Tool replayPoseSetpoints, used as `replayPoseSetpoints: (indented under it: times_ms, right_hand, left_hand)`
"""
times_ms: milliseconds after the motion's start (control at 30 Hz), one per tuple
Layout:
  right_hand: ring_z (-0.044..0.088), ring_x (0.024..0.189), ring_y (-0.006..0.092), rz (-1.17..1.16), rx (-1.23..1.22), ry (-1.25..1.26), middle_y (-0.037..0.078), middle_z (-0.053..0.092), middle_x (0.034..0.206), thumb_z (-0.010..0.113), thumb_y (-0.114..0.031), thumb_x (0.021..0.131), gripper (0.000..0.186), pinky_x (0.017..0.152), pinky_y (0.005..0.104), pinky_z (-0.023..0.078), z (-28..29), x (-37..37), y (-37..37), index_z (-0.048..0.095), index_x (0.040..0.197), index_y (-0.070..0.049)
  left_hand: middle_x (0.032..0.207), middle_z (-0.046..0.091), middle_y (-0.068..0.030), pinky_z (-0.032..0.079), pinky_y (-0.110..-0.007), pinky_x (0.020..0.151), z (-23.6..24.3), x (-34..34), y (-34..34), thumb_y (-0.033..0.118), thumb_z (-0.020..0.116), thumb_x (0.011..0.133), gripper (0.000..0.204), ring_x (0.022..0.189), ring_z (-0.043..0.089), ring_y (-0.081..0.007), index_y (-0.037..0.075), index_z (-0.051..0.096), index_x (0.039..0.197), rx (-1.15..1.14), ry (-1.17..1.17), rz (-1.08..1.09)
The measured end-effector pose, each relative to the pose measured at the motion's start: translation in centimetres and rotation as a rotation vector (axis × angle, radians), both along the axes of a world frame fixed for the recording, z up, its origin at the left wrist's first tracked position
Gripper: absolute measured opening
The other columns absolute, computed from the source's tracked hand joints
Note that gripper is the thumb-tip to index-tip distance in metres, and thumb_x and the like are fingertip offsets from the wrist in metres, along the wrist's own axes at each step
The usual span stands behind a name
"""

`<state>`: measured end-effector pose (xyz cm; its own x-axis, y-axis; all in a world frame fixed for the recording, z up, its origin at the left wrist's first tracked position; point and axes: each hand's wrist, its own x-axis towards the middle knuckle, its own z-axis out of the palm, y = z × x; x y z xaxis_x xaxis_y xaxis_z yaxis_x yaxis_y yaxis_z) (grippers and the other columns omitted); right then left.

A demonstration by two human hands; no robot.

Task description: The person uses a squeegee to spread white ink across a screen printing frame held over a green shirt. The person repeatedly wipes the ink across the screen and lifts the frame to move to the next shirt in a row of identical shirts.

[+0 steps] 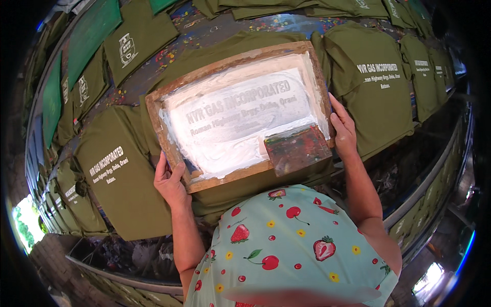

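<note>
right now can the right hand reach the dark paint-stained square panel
Probably yes: nothing covers the panel, and the right hand is close, though gripping the rectangular brown wooden frame.

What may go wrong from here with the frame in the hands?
The stained board lies unheld across the near edge of the frame; it might slip off if the frame tilts. White ink is smeared onto that edge, so it might mark the green shirt below.

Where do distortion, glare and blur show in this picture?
In the head view, fisheye distortion bows the table; corners go black; glare washes out the bright patch lower left; a reddish shape at bottom is blurred beyond recognition; the framed screen looks fairly sharp.
</note>
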<state>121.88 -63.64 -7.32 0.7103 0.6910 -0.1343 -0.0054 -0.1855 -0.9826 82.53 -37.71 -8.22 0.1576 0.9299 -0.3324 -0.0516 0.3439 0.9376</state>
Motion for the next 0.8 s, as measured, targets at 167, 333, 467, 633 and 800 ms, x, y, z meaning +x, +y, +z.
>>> replayPoseSetpoints:
  times_ms: [167, 333, 467, 633, 800]
  right_hand:
    - [0.052, 0.148, 0.0199, 0.01, -0.031, -0.059, 0.015, 0.056, 0.164, 0.049, -0.006, 0.11, 0.056, 0.128, 0.0339, 0.034, 0.5, -0.1, 0.2, 0.048, 0.164, 0.006]
    - [0.052, 0.148, 0.0199, 0.006, -0.018, -0.057, 0.015, 0.056, 0.164, 0.049, -0.006, 0.11, 0.055, 0.127, 0.0338, 0.034, 0.6, -0.3, 0.3, 0.048, 0.164, 0.005]
    - [0.052, 0.148, 0.0203, 0.009, -0.022, -0.079, 0.015, 0.056, 0.164, 0.049, -0.006, 0.11, 0.055, 0.128, 0.034, 0.033, 0.6, -0.3, 0.3, 0.048, 0.164, 0.006]
    - [0.052, 0.149, 0.0208, 0.007, -0.029, -0.087, 0.015, 0.057, 0.164, 0.049, -0.006, 0.11, 0.055, 0.128, 0.0342, 0.033, 0.3, -0.2, 0.2, 0.048, 0.164, 0.006]
    - [0.051, 0.149, 0.0209, 0.007, -0.053, -0.123, 0.014, 0.056, 0.164, 0.05, -0.008, 0.111, 0.054, 0.128, 0.0344, 0.033, -0.4, 0.0, -0.5, 0.049, 0.164, 0.006]
  left_hand:
    - [0.143, 0.071, -0.0191, 0.057, -0.034, 0.105, -0.1, 0.1, -0.1, -0.015, 0.07, 0.091, 0.067, 0.122, 0.072, -0.0228, -0.011, 0.054, 0.156, 0.012, 0.022, -0.007]
    - [0.144, 0.07, -0.0196, 0.057, -0.035, 0.106, 0.3, 0.3, 0.0, -0.015, 0.069, 0.091, 0.068, 0.123, 0.071, -0.024, -0.012, 0.054, 0.157, 0.002, 0.042, -0.02]
    - [0.141, 0.072, -0.0197, 0.056, -0.033, 0.107, 0.4, 0.5, 0.0, -0.016, 0.071, 0.089, 0.067, 0.121, 0.072, -0.0222, -0.014, 0.056, 0.154, -0.006, 0.007, 0.005]
    - [0.141, 0.072, -0.0194, 0.056, -0.033, 0.106, 0.5, 0.4, 0.0, -0.016, 0.071, 0.089, 0.067, 0.121, 0.072, -0.0221, -0.014, 0.056, 0.154, -0.013, 0.024, 0.004]
    - [0.142, 0.072, -0.0183, 0.057, -0.033, 0.106, 0.0, 0.1, 0.1, -0.017, 0.071, 0.089, 0.066, 0.122, 0.072, -0.0217, -0.012, 0.057, 0.153, 0.008, 0.014, -0.006]
